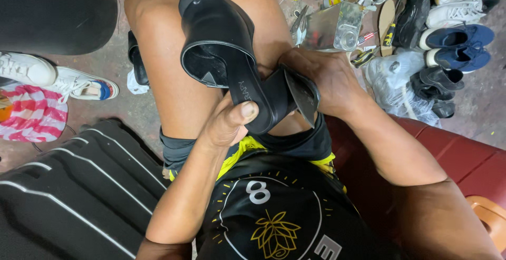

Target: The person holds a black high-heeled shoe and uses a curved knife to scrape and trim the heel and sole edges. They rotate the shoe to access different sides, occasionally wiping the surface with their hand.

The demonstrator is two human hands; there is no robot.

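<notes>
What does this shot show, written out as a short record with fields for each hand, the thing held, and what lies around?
left hand: left hand grips the black heeled shoe at its back, thumb on the inner edge
right hand: right hand wraps the block heel
shoe position: held over the bare thighs, opening facing the camera
floor, upper right: dark and blue shoes, a clear plastic jar
floor, left: white sneakers, striped cloth
seat: red bench
</notes>
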